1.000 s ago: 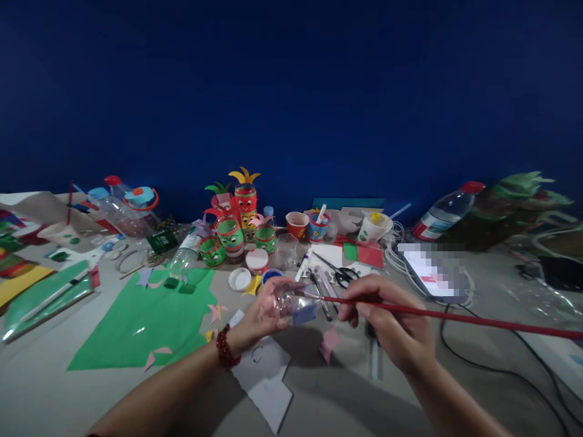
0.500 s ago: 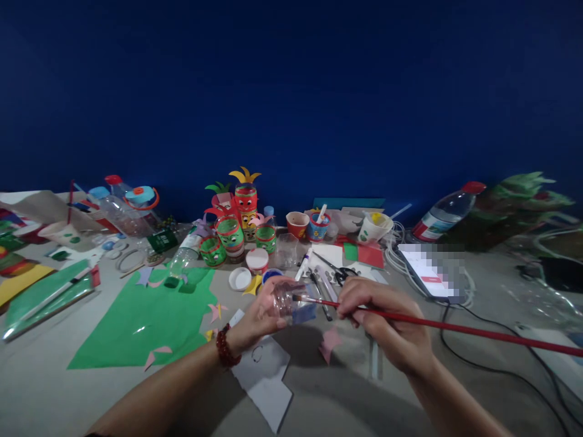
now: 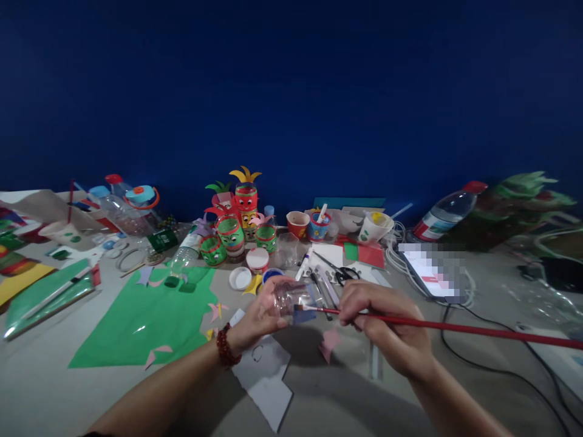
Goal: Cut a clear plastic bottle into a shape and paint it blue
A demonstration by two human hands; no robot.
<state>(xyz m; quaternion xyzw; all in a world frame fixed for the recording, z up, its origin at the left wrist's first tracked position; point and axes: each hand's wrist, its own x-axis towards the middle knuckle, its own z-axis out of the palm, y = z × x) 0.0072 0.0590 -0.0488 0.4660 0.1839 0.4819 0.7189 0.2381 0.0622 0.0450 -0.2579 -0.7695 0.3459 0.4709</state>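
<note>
My left hand (image 3: 255,318) is closed around a small clear plastic cup (image 3: 291,298), held on its side above the table with a patch of blue on its lower part. My right hand (image 3: 387,328) pinches a long red-handled paintbrush (image 3: 455,328); the handle runs off to the right. The brush tip touches the cup's blue patch. A red bead bracelet (image 3: 223,346) circles my left wrist. White paper pieces (image 3: 264,376) lie under my left forearm.
A green paper sheet (image 3: 141,321) lies at left. Decorated paper-cup figures (image 3: 237,227), paint pots (image 3: 257,260), scissors (image 3: 344,274) and pens sit behind my hands. A phone (image 3: 432,273), cables and a water bottle (image 3: 449,212) lie at right. Bottles and coloured paper crowd the far left.
The brush tip slid down the cup from its upper edge to the blue patch. My right hand dipped slightly. My left hand and the cup stayed put.
</note>
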